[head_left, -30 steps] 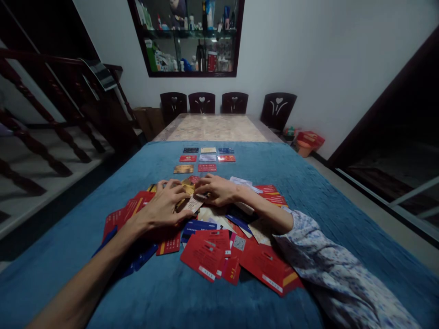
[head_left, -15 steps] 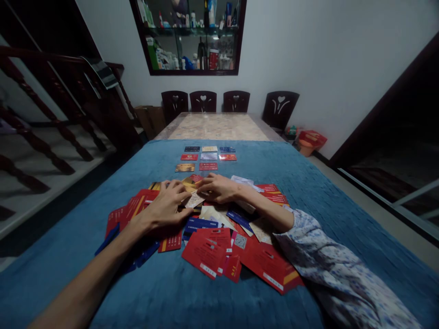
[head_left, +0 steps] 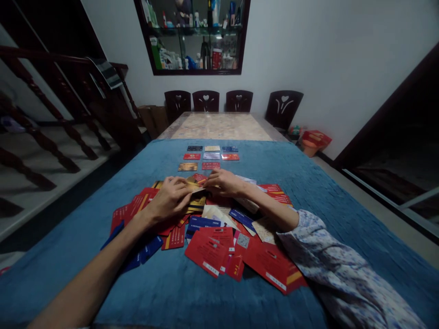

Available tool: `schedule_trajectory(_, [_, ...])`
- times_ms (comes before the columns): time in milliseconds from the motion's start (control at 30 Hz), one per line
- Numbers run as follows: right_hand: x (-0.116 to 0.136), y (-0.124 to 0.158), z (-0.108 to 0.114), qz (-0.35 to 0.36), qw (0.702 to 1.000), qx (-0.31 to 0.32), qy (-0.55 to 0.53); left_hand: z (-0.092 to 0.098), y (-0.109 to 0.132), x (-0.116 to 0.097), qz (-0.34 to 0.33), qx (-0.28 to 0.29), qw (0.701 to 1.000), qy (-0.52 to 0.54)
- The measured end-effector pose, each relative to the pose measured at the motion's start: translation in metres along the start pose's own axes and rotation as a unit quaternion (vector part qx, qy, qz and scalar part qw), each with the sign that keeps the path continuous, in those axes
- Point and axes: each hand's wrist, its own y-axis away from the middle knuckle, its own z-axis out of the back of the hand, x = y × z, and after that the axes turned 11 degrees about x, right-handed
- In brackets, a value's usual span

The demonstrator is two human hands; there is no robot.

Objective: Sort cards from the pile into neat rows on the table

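My left hand (head_left: 172, 196) and my right hand (head_left: 224, 183) meet over a loose pile of cards. Between them a pale card (head_left: 198, 190) is tipped nearly edge-on, pinched at its left end by my left hand and at its right end by my right fingers. Black-and-gold cards (head_left: 196, 204) lie just below it. Nearer to me are red cards (head_left: 207, 251) and a blue card (head_left: 202, 222). More red cards (head_left: 133, 208) spread beside my left wrist, with blue cards (head_left: 151, 249) partly hidden under that forearm.
Beyond the pile, several cards lie in rows, among them a gold card (head_left: 188, 167) and a red card (head_left: 211, 166). A blue cloth (head_left: 137, 164) covers the near table; its far end shows bare stone (head_left: 222, 125). Dark chairs (head_left: 206, 100) stand behind.
The pale card has been raised off the pile and tilted from face-up to nearly edge-on, uncovering black-and-gold cards. My view has shifted slightly.
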Motion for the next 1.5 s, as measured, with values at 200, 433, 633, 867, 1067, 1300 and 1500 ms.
schedule_trajectory(200, [0.002, -0.002, -0.006, -0.068, 0.996, -0.054, 0.002, -0.006, -0.004, 0.016, 0.046, -0.032, 0.998, 0.014])
schedule_trajectory(433, [0.008, -0.002, -0.007, -0.151, 0.986, -0.074, -0.013, -0.015, -0.009, 0.02, 0.089, -0.058, 0.993, 0.059])
schedule_trajectory(633, [0.01, -0.003, -0.01, -0.194, 0.976, -0.099, -0.023, -0.024, -0.015, 0.022, 0.115, -0.084, 0.987, 0.079])
schedule_trajectory(867, [0.015, -0.003, -0.01, -0.235, 0.969, -0.076, 0.006, -0.031, -0.02, 0.023, 0.126, -0.138, 0.978, 0.089])
schedule_trajectory(1067, [0.019, -0.004, -0.006, -0.249, 0.968, -0.043, 0.009, -0.033, -0.02, 0.024, 0.127, -0.131, 0.979, 0.091])
schedule_trajectory(1300, [0.021, -0.006, -0.006, -0.244, 0.969, -0.029, 0.003, -0.035, -0.02, 0.022, 0.145, -0.079, 0.986, 0.039])
schedule_trajectory(1500, [0.018, -0.007, -0.012, -0.242, 0.97, -0.018, 0.006, -0.033, -0.022, 0.018, 0.16, -0.044, 0.986, 0.017])
